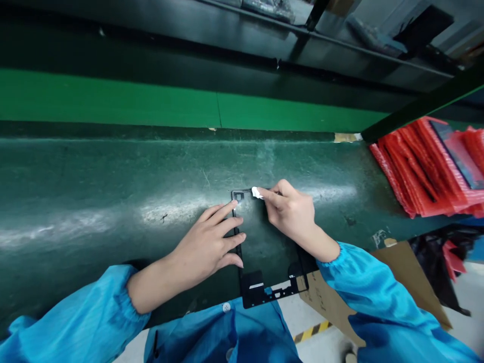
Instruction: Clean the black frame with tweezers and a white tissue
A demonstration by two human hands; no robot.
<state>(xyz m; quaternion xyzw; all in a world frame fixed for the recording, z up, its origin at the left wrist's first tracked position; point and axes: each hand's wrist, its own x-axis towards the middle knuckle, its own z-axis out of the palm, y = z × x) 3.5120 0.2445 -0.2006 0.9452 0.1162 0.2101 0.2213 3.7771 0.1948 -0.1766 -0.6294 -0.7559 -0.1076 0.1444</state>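
Fingertips of the right hand (293, 214) pinch a small white scrap (257, 192) (a wipe or a bit of tape, too small to tell) and press it onto the far left corner of a thin black frame (264, 290). The left hand (209, 244) grasps nothing: it lies flat and spread, fingers (223, 210) resting on the frame's left rail and pinning it down. The frame lies flat on the dark green belt (94, 201), its near edge jutting just past the belt's near rim, right in front of the person's blue smock (227, 338). Both forearms wear blue sleeves (68, 317) gathered at the wrist. To the far right, a stack of red bubble bags (419, 166) sits on the belt's edge, well apart from the hands. A brown cardboard sheet (404, 272) leans below the belt on the near right, just beside the right sleeve. Beyond the belt runs a bright green band (113, 101), and above it a dark shelf (245, 30).
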